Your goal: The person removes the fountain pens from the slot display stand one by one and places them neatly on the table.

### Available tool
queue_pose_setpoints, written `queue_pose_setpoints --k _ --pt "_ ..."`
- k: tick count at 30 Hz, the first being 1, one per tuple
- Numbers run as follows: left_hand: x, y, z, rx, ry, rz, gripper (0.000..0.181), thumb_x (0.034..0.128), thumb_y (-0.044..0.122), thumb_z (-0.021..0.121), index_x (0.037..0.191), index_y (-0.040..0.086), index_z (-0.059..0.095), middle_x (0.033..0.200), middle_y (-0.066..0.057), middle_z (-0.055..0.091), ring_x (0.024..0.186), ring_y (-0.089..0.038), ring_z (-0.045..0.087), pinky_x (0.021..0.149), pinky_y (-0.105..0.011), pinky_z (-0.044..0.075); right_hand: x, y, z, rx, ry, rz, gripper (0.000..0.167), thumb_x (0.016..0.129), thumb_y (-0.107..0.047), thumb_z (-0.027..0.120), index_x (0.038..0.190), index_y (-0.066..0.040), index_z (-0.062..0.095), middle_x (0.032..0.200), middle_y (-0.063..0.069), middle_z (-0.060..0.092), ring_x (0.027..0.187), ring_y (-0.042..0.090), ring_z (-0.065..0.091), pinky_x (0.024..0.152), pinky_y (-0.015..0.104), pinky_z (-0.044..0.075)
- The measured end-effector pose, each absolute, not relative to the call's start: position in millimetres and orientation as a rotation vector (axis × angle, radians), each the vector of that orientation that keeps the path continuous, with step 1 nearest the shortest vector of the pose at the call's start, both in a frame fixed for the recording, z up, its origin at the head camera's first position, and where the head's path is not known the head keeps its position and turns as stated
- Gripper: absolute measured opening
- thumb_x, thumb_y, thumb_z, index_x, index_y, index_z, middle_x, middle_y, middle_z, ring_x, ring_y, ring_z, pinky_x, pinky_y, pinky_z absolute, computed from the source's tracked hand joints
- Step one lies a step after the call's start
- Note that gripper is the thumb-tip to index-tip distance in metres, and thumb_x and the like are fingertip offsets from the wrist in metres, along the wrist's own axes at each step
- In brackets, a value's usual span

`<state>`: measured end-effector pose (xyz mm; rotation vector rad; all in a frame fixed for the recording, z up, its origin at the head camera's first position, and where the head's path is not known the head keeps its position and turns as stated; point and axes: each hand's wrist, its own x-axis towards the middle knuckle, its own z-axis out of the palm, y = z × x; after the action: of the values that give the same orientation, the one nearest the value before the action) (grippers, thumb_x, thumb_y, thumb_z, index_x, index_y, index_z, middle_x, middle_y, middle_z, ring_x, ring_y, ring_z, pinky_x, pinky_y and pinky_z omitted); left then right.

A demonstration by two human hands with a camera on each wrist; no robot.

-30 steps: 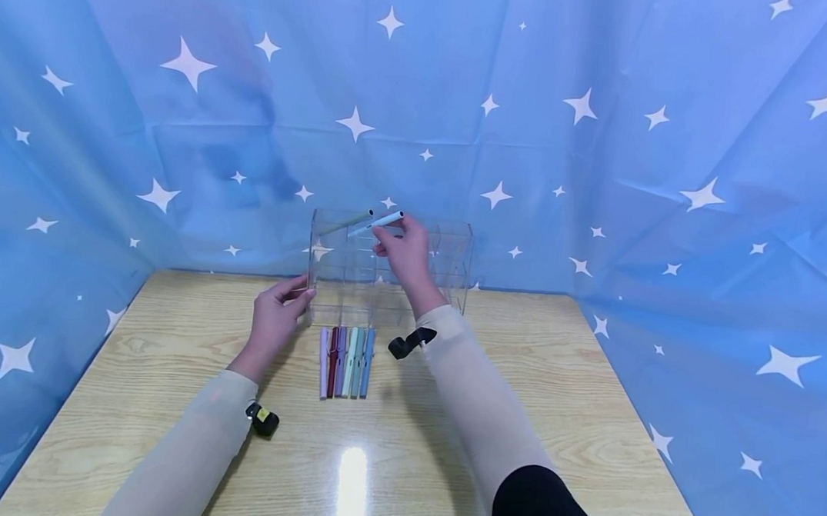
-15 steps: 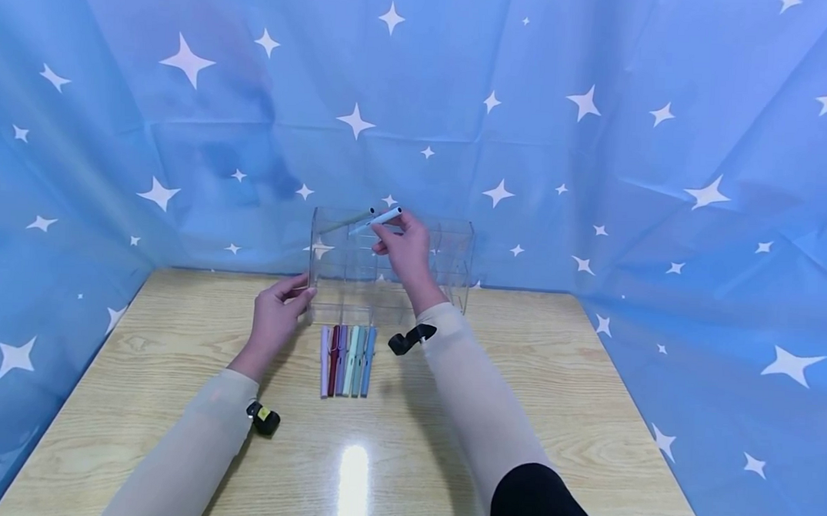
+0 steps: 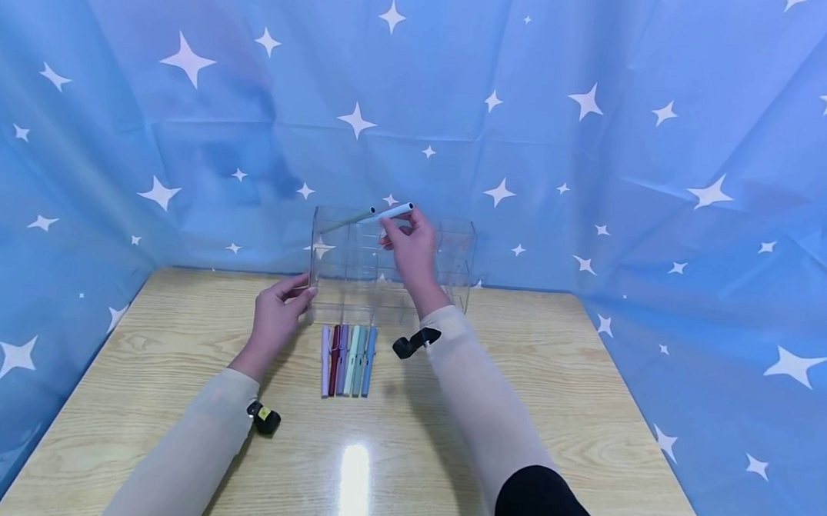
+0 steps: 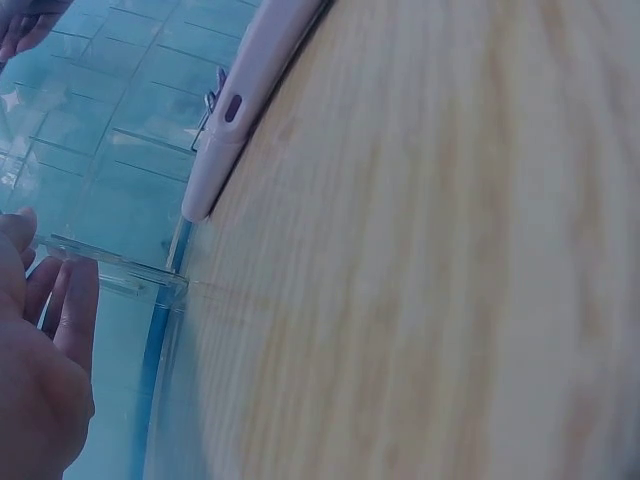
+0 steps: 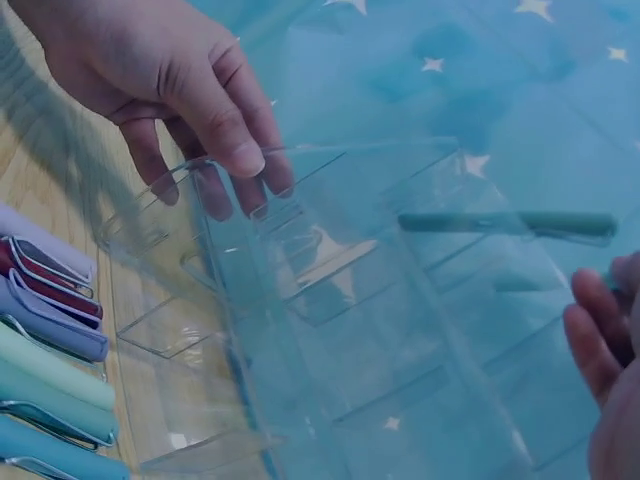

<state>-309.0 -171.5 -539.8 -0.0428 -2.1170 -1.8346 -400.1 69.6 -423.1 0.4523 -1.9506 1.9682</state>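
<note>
A clear organizer (image 3: 360,290) with several compartments stands near the back of the table. At its left side wall, my left hand (image 3: 275,317) grips the edge, thumb in front and fingers behind. My right hand (image 3: 414,250) pinches a light blue pen (image 3: 398,211) over the organizer's top, its dark open end pointing up and right. The pen's lower end is near the compartments; whether it touches cannot be told. A green pen (image 3: 349,220) leans in the upper left compartment, sticking out at the top. The right wrist view shows the same green pen (image 5: 510,223) through clear plastic.
Several capped pens lie side by side in front of the organizer, from a lavender pen (image 3: 325,362) and a dark red pen (image 3: 334,362) to a blue pen (image 3: 369,364). A starry blue curtain (image 3: 421,74) hangs behind the wooden table (image 3: 552,418).
My right hand has shifted slightly right, raising the light blue pen up and to the right. The left hand stays on the organizer, and the row of pens has not moved.
</note>
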Motion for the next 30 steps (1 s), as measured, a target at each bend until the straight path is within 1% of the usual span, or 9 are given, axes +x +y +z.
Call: queue_pose_setpoints --k 4,6,10,13,17,19,21,26,30 --pt "-309.5 -171.1 -539.4 -0.046 -2.114 -1.84 0.037 0.1033 0.009 0.08 0.139 0.004 0.075 0.127 -0.023 0.077 0.099 -0.009 0.071 0.078 -0.017 0.064 -396.6 75.5 -417.1 0.438 -1.894 1.933 0.017 0.106 -0.015 0.079 0.119 -0.004 0.076 0.107 0.007 0.075 0.076 0.018 0.074 0.067 0.029 0.066" --pt "-309.6 -170.8 -538.9 -0.041 -2.114 -1.842 0.036 0.1037 0.009 0.08 0.139 0.004 0.075 0.127 -0.023 0.077 0.099 -0.008 0.07 0.077 -0.016 0.063 -394.9 78.0 -414.2 0.419 -1.875 1.908 0.017 0.105 -0.014 0.08 0.118 -0.004 0.076 0.103 0.007 0.075 0.08 0.018 0.073 0.068 0.027 0.065" --pt "-309.1 -169.8 -536.9 -0.028 -2.12 -1.847 0.037 0.1044 0.008 0.079 0.14 0.003 0.074 0.13 -0.025 0.076 0.099 -0.008 0.069 0.076 -0.013 0.062 -391.3 82.6 -408.8 0.389 -1.827 1.881 0.023 0.105 -0.011 0.079 0.122 0.003 0.074 0.098 0.005 0.074 0.087 0.016 0.069 0.073 0.025 0.061" --pt "-308.9 -168.6 -535.7 -0.015 -2.13 -1.847 0.038 0.1053 0.006 0.077 0.142 0.001 0.072 0.132 -0.027 0.075 0.099 -0.008 0.068 0.076 -0.011 0.06 -388.6 85.8 -405.4 0.4 -1.762 1.919 0.029 0.106 -0.005 0.074 0.13 0.011 0.069 0.104 0.007 0.074 0.093 0.016 0.067 0.082 0.026 0.062" --pt "-309.2 -167.1 -534.6 0.016 -2.15 -1.845 0.037 0.106 0.002 0.074 0.142 -0.005 0.07 0.132 -0.031 0.073 0.1 -0.011 0.067 0.076 -0.012 0.061 -383.8 89.6 -402.3 0.436 -1.695 2.027 0.035 0.108 -0.001 0.069 0.139 0.015 0.062 0.112 0.01 0.072 0.102 0.017 0.068 0.097 0.033 0.065" --pt "-309.4 -166.7 -534.2 0.028 -2.16 -1.842 0.037 0.106 0.001 0.074 0.142 -0.006 0.07 0.132 -0.031 0.073 0.1 -0.012 0.067 0.077 -0.014 0.062 -381.3 91.8 -401.9 0.442 -1.689 2.072 0.036 0.109 -0.001 0.067 0.141 0.014 0.06 0.113 0.009 0.071 0.105 0.017 0.069 0.1 0.036 0.065" --pt "-309.2 -166.4 -534.0 0.032 -2.165 -1.84 0.037 0.106 0.002 0.074 0.142 -0.004 0.07 0.132 -0.03 0.074 0.099 -0.011 0.067 0.079 -0.017 0.064 -378.8 94.3 -402.5 0.448 -1.695 2.103 0.036 0.11 -0.002 0.066 0.142 0.013 0.06 0.112 0.008 0.07 0.105 0.018 0.069 0.099 0.038 0.065" --pt "-308.1 -167.6 -535.3 0.005 -2.147 -1.838 0.037 0.1054 0.009 0.078 0.141 0.003 0.074 0.132 -0.024 0.076 0.099 -0.008 0.068 0.079 -0.018 0.064 -370.9 101.8 -405.4 0.426 -1.751 2.135 0.028 0.11 -0.005 0.068 0.136 0.004 0.069 0.106 0.004 0.068 0.098 0.018 0.068 0.091 0.036 0.068" --pt "-309.1 -169.0 -537.7 -0.013 -2.131 -1.847 0.037 0.1048 0.01 0.079 0.141 0.004 0.074 0.131 -0.023 0.076 0.1 -0.01 0.069 0.077 -0.016 0.063 -364.8 108.1 -409.5 0.408 -1.793 2.157 0.023 0.109 -0.007 0.071 0.131 -0.003 0.076 0.102 0.006 0.067 0.093 0.019 0.068 0.086 0.035 0.069"
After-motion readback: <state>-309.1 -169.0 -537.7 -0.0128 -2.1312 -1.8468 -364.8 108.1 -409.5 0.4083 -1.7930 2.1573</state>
